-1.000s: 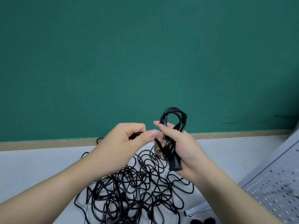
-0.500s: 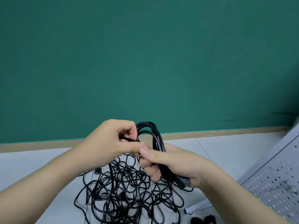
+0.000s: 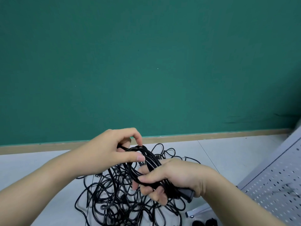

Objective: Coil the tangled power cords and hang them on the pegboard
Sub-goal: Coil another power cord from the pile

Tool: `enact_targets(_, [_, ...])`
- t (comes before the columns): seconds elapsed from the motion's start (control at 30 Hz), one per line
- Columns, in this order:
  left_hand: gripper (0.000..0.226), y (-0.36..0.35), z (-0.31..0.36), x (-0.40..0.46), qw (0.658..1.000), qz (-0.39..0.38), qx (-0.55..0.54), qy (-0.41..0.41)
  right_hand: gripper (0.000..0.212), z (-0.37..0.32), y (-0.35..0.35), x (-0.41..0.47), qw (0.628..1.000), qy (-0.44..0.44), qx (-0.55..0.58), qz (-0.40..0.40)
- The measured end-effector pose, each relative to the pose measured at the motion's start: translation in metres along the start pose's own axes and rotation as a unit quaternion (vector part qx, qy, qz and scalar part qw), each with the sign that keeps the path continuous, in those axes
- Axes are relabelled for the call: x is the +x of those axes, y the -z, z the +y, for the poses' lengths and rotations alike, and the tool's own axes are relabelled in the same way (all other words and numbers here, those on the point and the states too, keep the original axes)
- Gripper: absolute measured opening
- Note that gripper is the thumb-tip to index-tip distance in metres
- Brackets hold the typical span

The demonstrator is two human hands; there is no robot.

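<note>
A black coiled power cord [image 3: 150, 159] is held between both hands above the floor. My right hand [image 3: 172, 178] grips the bundled loops, and the cord's black plug [image 3: 187, 193] sticks out past the heel of that hand. My left hand [image 3: 112, 152] pinches the cord's loose end at the top of the coil, thumb and forefinger curled around it. Below both hands a tangled pile of black cords [image 3: 117, 198] lies spread on the pale floor. The white pegboard [image 3: 276, 181] leans at the right edge.
A green wall [image 3: 146, 62] with a tan baseboard [image 3: 228, 135] stands behind the pile. The pale floor [image 3: 32, 163] stretches left and right of the cords. Two small black objects [image 3: 205, 223] sit at the bottom edge beside the pegboard's metal foot [image 3: 197, 212].
The coil has tipped from upright to lying nearly level and has dropped lower. My right hand turned palm down around it, while my left hand moved left and up along the loose end.
</note>
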State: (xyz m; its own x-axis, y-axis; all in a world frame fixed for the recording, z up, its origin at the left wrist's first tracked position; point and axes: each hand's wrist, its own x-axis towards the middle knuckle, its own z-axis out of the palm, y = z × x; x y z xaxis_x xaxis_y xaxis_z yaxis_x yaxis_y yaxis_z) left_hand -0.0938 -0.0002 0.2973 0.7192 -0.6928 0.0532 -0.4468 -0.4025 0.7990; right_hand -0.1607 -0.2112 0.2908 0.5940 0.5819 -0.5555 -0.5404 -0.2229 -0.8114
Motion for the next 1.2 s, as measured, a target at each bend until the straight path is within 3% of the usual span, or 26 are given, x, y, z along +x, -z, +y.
enact_targets(0.2, [0.072,0.005,-0.008,-0.003,0.995,-0.052,0.032,0.081,0.009,0.0,-0.005,0.002,1.0,-0.005,-0.019,0.016])
enact_targets(0.27, [0.076,0.002,-0.012,-0.003,0.993,-0.063,-0.018,0.095,0.013,0.0,-0.005,0.002,0.999,0.003,-0.027,0.017])
enact_targets(0.37, [0.059,-0.004,-0.008,-0.001,0.986,-0.078,-0.126,0.073,0.018,0.0,-0.004,-0.002,0.997,0.024,-0.07,0.015])
enact_targets(0.47, [0.017,-0.006,-0.003,0.0,0.98,-0.106,-0.164,0.04,0.01,0.002,-0.005,-0.002,0.988,0.055,-0.136,0.057])
enact_targets(0.5, [0.014,-0.006,0.0,-0.001,0.978,-0.111,-0.175,0.037,0.008,0.002,-0.006,-0.002,0.984,0.068,-0.15,0.071])
enact_targets(0.67, [0.026,-0.002,0.005,0.0,0.973,-0.105,-0.2,0.036,0.02,0.001,-0.011,0.0,0.975,0.13,-0.15,0.103])
enact_targets(0.83, [0.038,-0.007,0.015,0.003,0.969,-0.119,-0.213,0.028,0.018,-0.005,-0.001,-0.003,0.962,0.143,-0.198,0.125])
enact_targets(0.97, [0.035,-0.013,0.015,0.006,0.986,-0.052,-0.155,0.024,0.013,-0.004,0.003,-0.004,0.955,0.152,-0.215,0.134])
enact_targets(1.07, [0.023,-0.016,0.015,0.006,0.992,-0.002,-0.122,0.035,0.032,-0.006,0.0,-0.004,0.966,0.15,-0.165,0.128])
enact_targets(1.2, [0.021,-0.019,0.016,0.005,0.992,0.006,-0.121,0.032,0.007,-0.006,-0.007,-0.003,0.956,0.118,-0.209,0.169])
